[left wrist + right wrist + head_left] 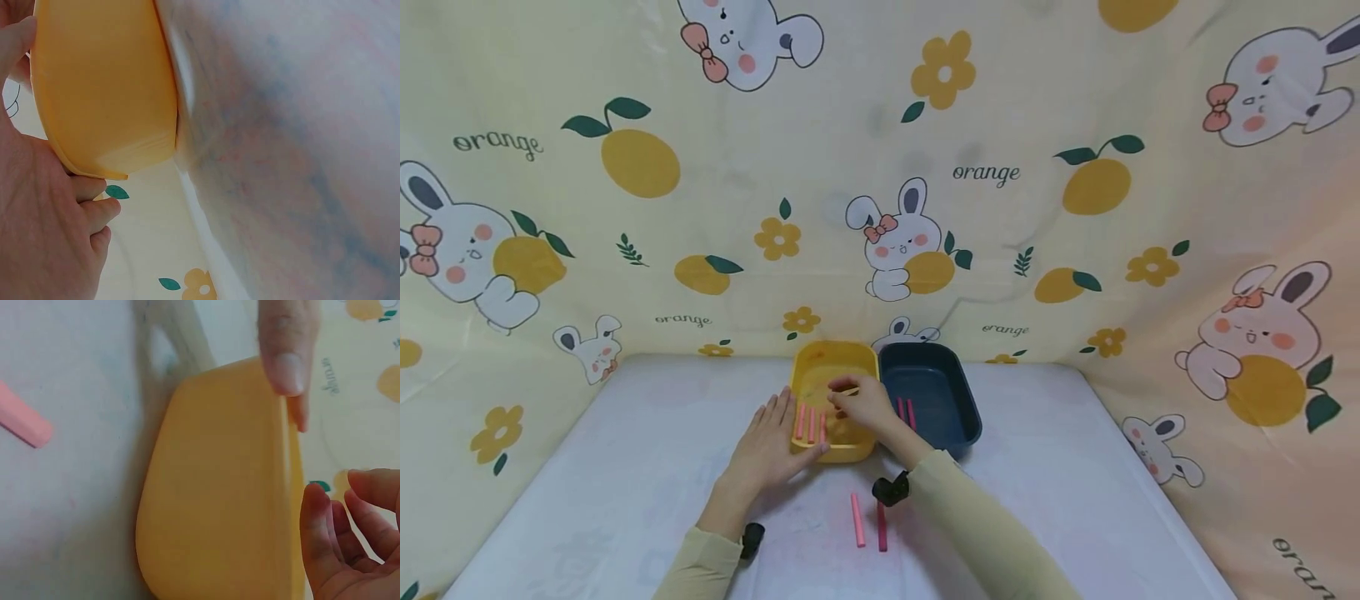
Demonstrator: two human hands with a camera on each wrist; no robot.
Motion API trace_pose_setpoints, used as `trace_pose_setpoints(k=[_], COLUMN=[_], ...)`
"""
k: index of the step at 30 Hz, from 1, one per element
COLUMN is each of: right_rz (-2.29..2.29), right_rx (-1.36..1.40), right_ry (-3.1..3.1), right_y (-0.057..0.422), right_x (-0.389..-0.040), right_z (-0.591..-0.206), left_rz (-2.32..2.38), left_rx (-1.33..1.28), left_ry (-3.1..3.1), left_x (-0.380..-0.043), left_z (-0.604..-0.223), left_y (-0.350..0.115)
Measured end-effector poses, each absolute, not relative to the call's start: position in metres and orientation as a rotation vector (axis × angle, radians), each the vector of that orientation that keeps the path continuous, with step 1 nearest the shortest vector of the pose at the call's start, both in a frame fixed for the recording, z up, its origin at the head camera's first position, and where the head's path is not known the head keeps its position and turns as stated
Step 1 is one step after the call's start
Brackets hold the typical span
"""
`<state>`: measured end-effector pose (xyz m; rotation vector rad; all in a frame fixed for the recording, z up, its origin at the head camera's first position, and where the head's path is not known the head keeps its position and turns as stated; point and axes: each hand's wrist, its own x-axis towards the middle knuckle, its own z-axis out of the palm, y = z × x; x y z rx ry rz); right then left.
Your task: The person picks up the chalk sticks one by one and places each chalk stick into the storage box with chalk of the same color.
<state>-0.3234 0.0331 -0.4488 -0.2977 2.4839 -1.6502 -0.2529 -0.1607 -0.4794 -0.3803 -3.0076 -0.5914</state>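
My left hand (765,442) rests against the near left corner of a yellow plastic tray (839,452). Its fingers lie along the left side, and its thumb reaches over the near rim. Over the tray's right half hovers my right hand (867,404), fingers loosely bent; the right wrist view shows a gap between thumb and fingers and nothing held there. Three pink chalk-like sticks (811,425) lie side by side in the yellow tray, close to the left hand. A dark blue tray (967,392) adjoins on the right, with two darker pink sticks (912,413) inside, partly hidden by the right wrist.
On the white table (647,467), nearer me, lie a light pink stick (857,521) and a darker pink stick (882,529), the latter partly under the right wrist's camera. A cloth printed with rabbits and oranges (880,133) hangs behind the trays and along both sides.
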Motion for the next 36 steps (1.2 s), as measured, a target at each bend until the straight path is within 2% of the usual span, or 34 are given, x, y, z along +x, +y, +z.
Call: trace_pose_setpoints(k=[21,36], right_rz=[-1.664,-1.497], right_rx=[-0.325,-0.383], right_ry=[2.535,2.627], right_y=[0.096,0.125], right_x=[-0.28,-0.247], right_z=[-0.431,-0.449], left_rz=[-0.566,-0.593], left_rx=[-0.381,-0.385], left_ry=[-3.01,-2.99], left_x=[-0.256,-0.252], left_z=[-0.483,-0.481], left_y=[-0.161,-0.16])
